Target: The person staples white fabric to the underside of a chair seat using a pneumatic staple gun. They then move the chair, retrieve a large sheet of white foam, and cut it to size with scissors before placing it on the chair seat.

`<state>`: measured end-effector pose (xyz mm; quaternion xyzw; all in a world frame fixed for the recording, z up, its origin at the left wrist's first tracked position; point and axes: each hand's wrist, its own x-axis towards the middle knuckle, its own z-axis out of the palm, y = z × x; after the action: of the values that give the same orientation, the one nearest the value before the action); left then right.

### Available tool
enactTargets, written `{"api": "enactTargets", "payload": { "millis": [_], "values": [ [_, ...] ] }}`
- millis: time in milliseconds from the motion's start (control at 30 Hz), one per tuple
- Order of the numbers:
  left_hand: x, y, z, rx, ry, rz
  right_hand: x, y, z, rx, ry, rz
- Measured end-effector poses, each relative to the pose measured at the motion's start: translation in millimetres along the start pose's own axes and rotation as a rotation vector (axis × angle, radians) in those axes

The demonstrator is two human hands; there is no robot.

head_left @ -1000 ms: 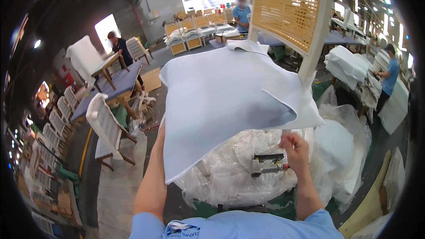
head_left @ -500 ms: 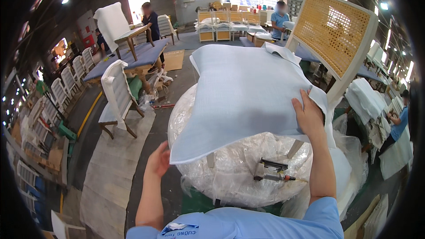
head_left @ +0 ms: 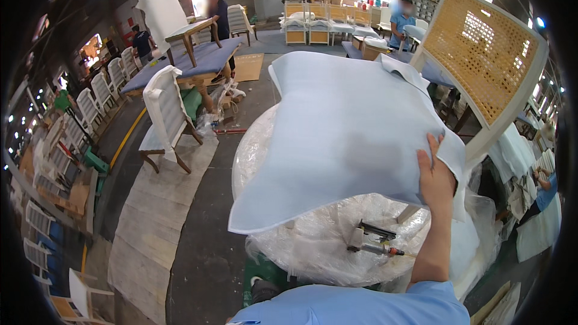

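A pale blue fabric sheet lies spread over the seat of a chair, its loose near-left corner hanging past the seat. The chair's cane back, in a whitish frame, leans up at the right. My right hand rests on the fabric near the back, fingers stretched out and apart, beside a folded fabric edge. My left hand is out of view. Below the fabric, a staple gun lies on a round support wrapped in clear plastic. The seat itself is hidden.
A white-covered chair stands at left beside a long floor sheet. Farther back, another chair sits on a blue-topped table. Several people work around. Crumpled plastic hangs at right.
My left hand has left the view from beside the fabric's near-left corner. The view has shifted, and the corner hangs looser. My right hand stays on the fabric.
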<state>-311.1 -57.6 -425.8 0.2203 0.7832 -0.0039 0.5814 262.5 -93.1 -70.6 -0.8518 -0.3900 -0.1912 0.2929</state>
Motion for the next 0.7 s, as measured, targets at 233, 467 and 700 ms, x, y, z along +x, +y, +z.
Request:
{"api": "enactTargets", "payload": {
  "millis": [233,467,700],
  "values": [
    [53.2,53.0,-58.9,0.165,-0.090,0.063,1.1,2.6,12.9,0.076,0.095,0.027],
    [110.0,169.7,-200.9,0.319,-0.026,0.071,0.6,-9.5,25.2,0.119,0.307,0.114],
    [119.6,399.5,-225.8,0.333,-0.054,0.656,-3.2,-25.7,20.7,0.148,0.256,0.326]
  ]
}}
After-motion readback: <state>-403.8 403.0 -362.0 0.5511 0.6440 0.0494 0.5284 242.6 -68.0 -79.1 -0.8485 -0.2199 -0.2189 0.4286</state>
